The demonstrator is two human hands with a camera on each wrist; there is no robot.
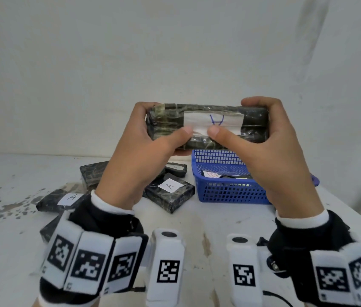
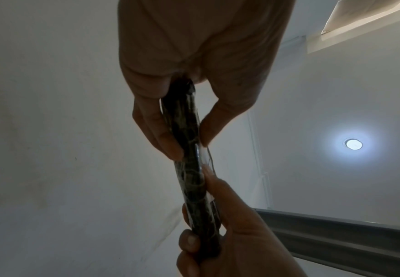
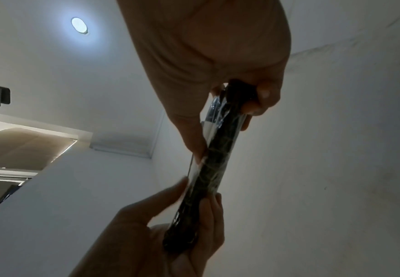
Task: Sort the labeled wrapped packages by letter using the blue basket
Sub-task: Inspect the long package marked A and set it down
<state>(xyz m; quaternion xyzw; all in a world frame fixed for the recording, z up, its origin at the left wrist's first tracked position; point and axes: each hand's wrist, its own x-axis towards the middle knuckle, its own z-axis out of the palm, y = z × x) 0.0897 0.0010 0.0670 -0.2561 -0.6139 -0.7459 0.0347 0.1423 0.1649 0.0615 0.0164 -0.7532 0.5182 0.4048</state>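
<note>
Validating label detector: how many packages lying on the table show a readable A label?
2. One package lies just left of the blue basket; the other package lies further left. Remaining packages there have labels hidden or unreadable.

Both forearms reach forward side by side, raised above the bench, each wrist in a black-and-white cuff carrying square markers. The left hand (image 1: 140, 138) closes its grip on the left end of the wrapped package (image 1: 206, 126), fingers curled behind, thumb flat across the front. The right hand (image 1: 270, 140) mirrors it on the right end. The two thumb tips nearly meet.
</note>
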